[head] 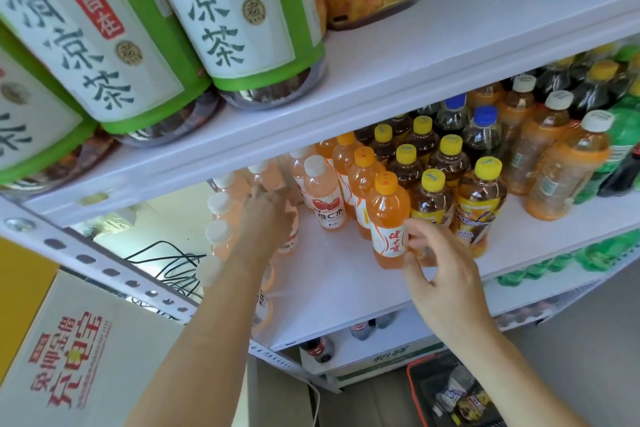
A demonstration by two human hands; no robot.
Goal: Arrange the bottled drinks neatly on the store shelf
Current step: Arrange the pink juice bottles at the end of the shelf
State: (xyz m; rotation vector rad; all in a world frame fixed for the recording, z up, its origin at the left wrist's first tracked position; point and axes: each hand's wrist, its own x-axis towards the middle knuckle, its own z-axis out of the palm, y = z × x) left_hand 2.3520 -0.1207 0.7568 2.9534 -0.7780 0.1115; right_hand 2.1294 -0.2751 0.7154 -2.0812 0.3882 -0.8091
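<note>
Since the upright orange plastic bottle (388,218) stands at ten o'clock from the right hand (443,281), its loosely spread fingers just touch the label.

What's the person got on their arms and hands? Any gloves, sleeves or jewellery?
Nothing that shows. The left hand and right hand are ungloved, and both forearms are bare down to the picture's bottom edge, with no sleeve in view. No watch, bracelet or ring is visible.
</note>
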